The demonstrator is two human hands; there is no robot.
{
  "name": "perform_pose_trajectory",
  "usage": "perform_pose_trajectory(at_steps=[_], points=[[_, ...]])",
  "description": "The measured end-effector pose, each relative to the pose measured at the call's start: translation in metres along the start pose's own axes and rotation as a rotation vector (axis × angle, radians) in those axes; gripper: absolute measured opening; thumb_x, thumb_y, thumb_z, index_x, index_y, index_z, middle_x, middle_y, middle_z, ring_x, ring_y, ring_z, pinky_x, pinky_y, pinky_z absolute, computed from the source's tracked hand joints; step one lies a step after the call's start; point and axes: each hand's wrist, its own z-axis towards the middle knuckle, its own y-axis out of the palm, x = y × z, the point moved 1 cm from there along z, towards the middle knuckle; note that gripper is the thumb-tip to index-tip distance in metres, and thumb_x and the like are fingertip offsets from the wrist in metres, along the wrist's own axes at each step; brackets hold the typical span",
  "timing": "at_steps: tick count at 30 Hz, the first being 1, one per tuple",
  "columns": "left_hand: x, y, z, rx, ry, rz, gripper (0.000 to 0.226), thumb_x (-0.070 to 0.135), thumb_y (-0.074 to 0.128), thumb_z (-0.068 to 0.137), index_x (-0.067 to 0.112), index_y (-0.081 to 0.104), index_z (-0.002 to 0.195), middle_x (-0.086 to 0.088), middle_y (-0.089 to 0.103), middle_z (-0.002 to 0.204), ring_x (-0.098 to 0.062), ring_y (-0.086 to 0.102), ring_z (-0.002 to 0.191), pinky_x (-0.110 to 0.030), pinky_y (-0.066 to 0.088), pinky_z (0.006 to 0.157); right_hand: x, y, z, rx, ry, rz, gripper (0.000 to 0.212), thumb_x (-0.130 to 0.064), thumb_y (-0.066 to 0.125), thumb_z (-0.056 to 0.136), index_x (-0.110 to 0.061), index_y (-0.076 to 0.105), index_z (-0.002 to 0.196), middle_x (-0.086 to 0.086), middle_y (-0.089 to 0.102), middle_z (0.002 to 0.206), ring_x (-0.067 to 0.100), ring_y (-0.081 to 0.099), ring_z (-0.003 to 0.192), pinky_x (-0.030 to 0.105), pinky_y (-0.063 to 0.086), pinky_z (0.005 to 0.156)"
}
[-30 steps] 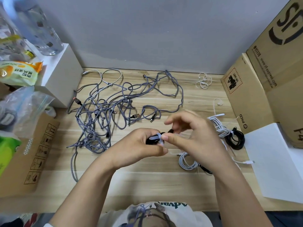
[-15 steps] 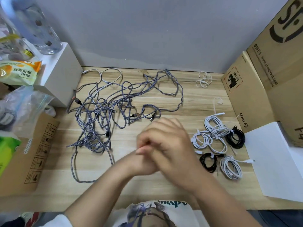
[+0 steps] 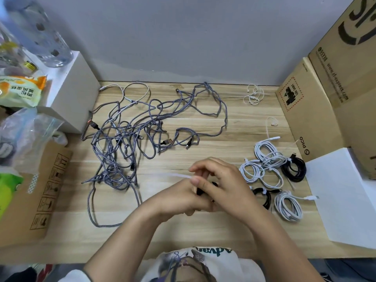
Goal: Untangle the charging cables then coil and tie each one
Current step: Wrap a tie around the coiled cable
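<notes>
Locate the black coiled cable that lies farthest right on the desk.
In the head view, the black coiled cable lies on the right of the desk, touching the white coils on its left, just before the cardboard box.

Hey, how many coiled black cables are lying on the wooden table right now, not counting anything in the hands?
2. One coiled black cable lies beside the cardboard box; another coiled black cable lies nearer the right hand, which partly covers it. More may be hidden under the hands.

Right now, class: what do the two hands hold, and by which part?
Both hands hold a coiled black cable around its bundle; fingertips pinch the white tie's near end.
</notes>
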Motion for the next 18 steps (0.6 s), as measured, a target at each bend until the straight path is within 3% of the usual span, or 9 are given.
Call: perform_pose_trajectory(at_steps=[3,6,9,11,13,16,18], points=[[-0.016,-0.009,0.008,0.01,0.002,-0.145,0.011,0.029,0.067,0.063,0.027,0.057,0.065,0.0,0.039,0.065,-0.013,0.032,0.059,-0.015,0.03,0.048,0.014,-0.007,-0.01,-0.018,0.064,0.102,0.027,-0.053,0.054,0.079,-0.037,0.065,0.098,-0.014,0.065,0.095,0.007,0.06,0.091,0.025,0.048,0.08],[-0.021,-0.012,0.015,-0.004,0.006,-0.315,0.015,0.014,0.064,0.073,0.025,0.058,0.064,0.001,0.039,0.061,-0.012,0.03,0.057,-0.014,0.028,0.044,0.023,-0.008,-0.016,0.014,0.121,0.147,0.022,-0.05,0.058,0.079,-0.045,0.06,0.101,-0.017,0.067,0.096,0.004,0.062,0.093,0.019,0.047,0.079],[-0.017,-0.008,0.02,0.09,0.017,-0.389,0.009,0.009,0.06,0.075,0.016,0.057,0.071,0.003,0.046,0.056,-0.006,0.04,0.049,-0.015,0.028,0.043,0.034,-0.01,-0.018,0.08,0.181,0.17,0.021,-0.027,0.066,0.084,-0.042,0.058,0.096,-0.025,0.065,0.091,-0.009,0.06,0.088,0.008,0.043,0.077],[-0.021,-0.007,0.03,0.284,0.042,-0.254,0.011,0.007,0.065,0.079,0.013,0.057,0.083,0.001,0.054,0.059,-0.005,0.047,0.047,-0.014,0.034,0.044,0.045,-0.012,-0.016,0.115,0.252,0.212,0.029,-0.01,0.066,0.086,-0.038,0.059,0.094,-0.024,0.065,0.09,-0.013,0.06,0.084,0.006,0.042,0.076],[-0.03,-0.009,0.042,0.495,0.079,-0.127,0.03,0.004,0.07,0.079,0.021,0.051,0.095,-0.001,0.058,0.066,-0.011,0.051,0.055,-0.018,0.042,0.053,0.056,-0.015,-0.013,0.143,0.318,0.256,0.032,-0.004,0.064,0.085,-0.034,0.06,0.094,-0.019,0.066,0.093,-0.008,0.062,0.086,0.013,0.045,0.08],[-0.03,-0.011,0.062,0.605,0.101,0.055,0.041,0.007,0.073,0.078,0.031,0.053,0.104,0.003,0.057,0.069,-0.013,0.053,0.064,-0.033,0.049,0.069,0.069,-0.029,0.001,0.142,0.362,0.272,0.032,-0.001,0.064,0.084,-0.032,0.059,0.093,-0.011,0.066,0.09,0.005,0.063,0.085,0.019,0.048,0.082],[-0.023,-0.013,0.077,0.625,0.123,0.245,0.03,0.012,0.071,0.08,0.024,0.062,0.106,0.01,0.057,0.068,-0.003,0.052,0.061,-0.023,0.047,0.067,0.076,-0.04,0.014,0.15,0.365,0.254,0.033,0.0,0.065,0.084,-0.032,0.06,0.09,-0.012,0.066,0.088,0.006,0.063,0.082,0.017,0.048,0.081]])
